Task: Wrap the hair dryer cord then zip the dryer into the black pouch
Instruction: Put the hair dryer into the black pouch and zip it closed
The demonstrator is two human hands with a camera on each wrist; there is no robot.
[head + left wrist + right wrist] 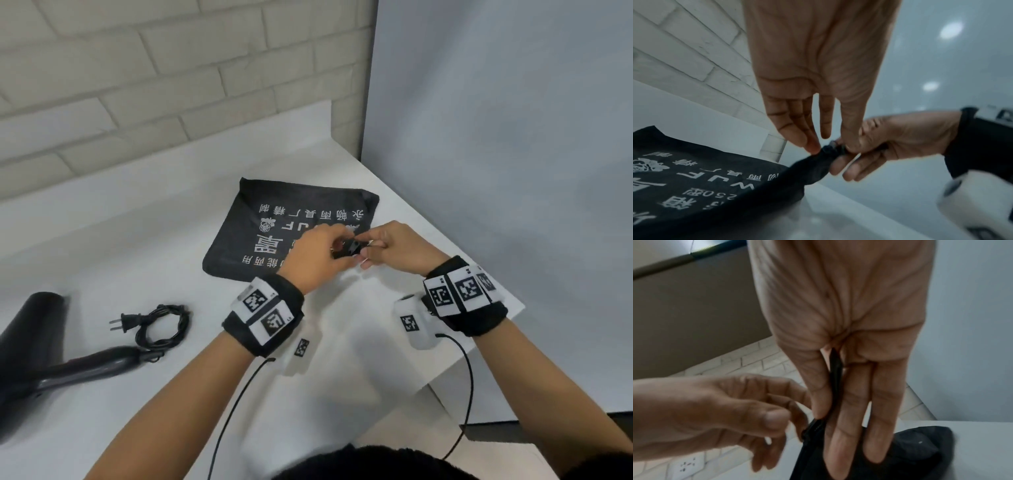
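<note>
The black pouch with white print lies flat on the white table. Both hands meet at its near right corner, lifted a little off the table. My left hand pinches the zipper end of the pouch between thumb and fingertips. My right hand pinches the corner fabric between thumb and fingers. The black hair dryer lies at the near left, away from both hands. Its cord is coiled in a bundle, with the plug sticking out.
The table's right edge runs close beside my right wrist. A pale brick wall stands behind, and a grey panel at the right. A wall socket shows in the right wrist view. Thin black cables hang from both wristbands.
</note>
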